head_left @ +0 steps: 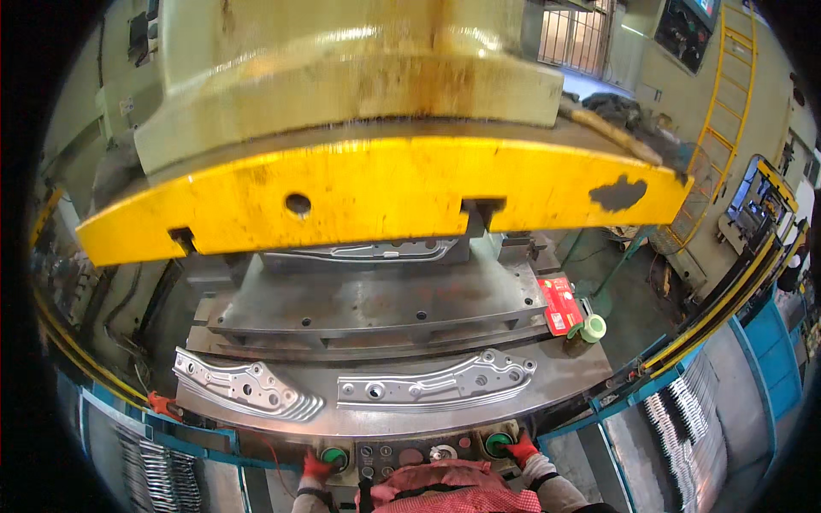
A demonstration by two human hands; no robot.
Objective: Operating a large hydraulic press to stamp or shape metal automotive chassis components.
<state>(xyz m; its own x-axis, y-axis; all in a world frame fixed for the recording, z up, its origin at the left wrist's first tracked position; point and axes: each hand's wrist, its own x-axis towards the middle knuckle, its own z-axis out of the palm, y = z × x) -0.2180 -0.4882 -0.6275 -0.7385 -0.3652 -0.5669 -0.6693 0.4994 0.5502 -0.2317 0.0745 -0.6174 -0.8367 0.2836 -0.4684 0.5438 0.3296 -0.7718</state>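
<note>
My left hand (316, 468), in a red glove, rests at the left green push button (333, 458) of a control panel (386, 458). At the panel's other end, my right hand (521, 449), also red-gloved, touches the right green push button (498, 444). Thumb and fingers look spread on each hand, with nothing held; part of the fingers is hidden. Beyond the panel, a stack of curved stamped metal parts (248, 386) lies left on the steel table (359, 423). More such parts (436, 383) lie right of it. Another formed part (385, 250) sits on the lower die (376, 295).
A yellow press ram (376, 184) hangs above the die. A red box (560, 305) and a green-lidded bottle (590, 329) stand at the table's right. Blue-framed racks hold stacked metal parts (684, 419) on the right and others (167, 466) on the left.
</note>
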